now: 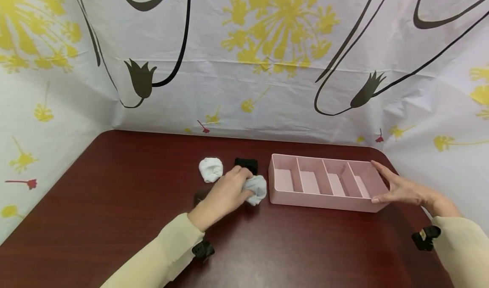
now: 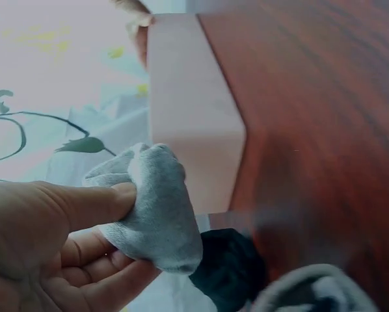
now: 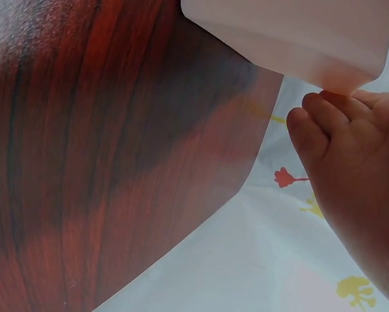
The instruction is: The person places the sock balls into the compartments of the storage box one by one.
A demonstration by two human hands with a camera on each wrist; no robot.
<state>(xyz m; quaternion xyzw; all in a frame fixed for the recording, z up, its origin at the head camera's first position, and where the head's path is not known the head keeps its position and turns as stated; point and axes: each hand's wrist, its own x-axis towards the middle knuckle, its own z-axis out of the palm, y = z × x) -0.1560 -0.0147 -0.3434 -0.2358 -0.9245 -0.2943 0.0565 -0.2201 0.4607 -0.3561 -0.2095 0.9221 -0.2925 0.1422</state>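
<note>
My left hand (image 1: pixel 228 191) pinches a balled-up light grey sock (image 1: pixel 258 189) between thumb and fingers, just left of the pink divided box. The left wrist view shows the grey sock (image 2: pixel 159 208) in front of the box's end. Behind that hand is a rolled black sock (image 1: pixel 246 165), and a rolled white sock (image 1: pixel 211 169) lies to its left. A dark brown bundle (image 1: pixel 200 196) is mostly hidden beneath the hand. At the far end, my right hand (image 1: pixel 405 189) holds the pink box (image 1: pixel 328 199), thumb at the front corner and fingers at the back corner.
The box has several compartments side by side, separated by thin dividers (image 1: pixel 324 177). It stands on a dark red wooden table (image 1: pixel 305 245) near the back right edge. A patterned white cloth (image 1: pixel 214 88) hangs behind the table and along its sides.
</note>
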